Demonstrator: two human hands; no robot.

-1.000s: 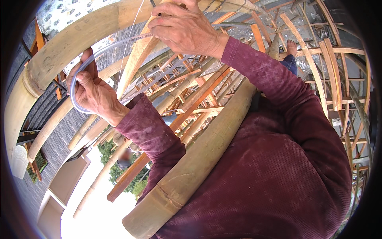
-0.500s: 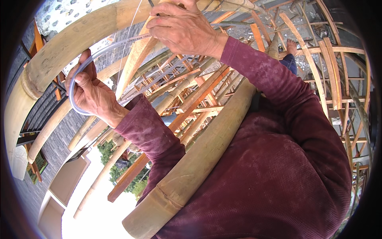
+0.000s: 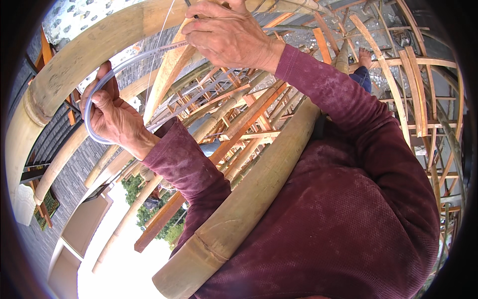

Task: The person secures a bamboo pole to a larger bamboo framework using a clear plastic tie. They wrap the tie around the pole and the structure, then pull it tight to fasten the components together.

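A clear plastic hose (image 3: 130,63) runs in a curve between my two hands. My left hand (image 3: 115,115) is closed on its bend, with the thumb pressed against the hose. My right hand (image 3: 229,37) grips the hose's other stretch near the top of the view, against a pale wooden post (image 3: 169,74). By its fingertips the tip of a thin dark thing shows, too small to name. Just left of the post a thin white string (image 3: 158,55) slants down. A thick bamboo pole (image 3: 89,55) arches behind both hands.
Another thick bamboo pole (image 3: 249,199) crosses in front of my torso. Below lies a dense lattice of wooden beams (image 3: 254,117) and bamboo. A person's bare foot (image 3: 365,57) rests among the timbers at right. A grey tiled roof (image 3: 74,174) lies at left.
My left hand and the hose bend have shifted very slightly left. The right hand keeps its grip in nearly the same place.
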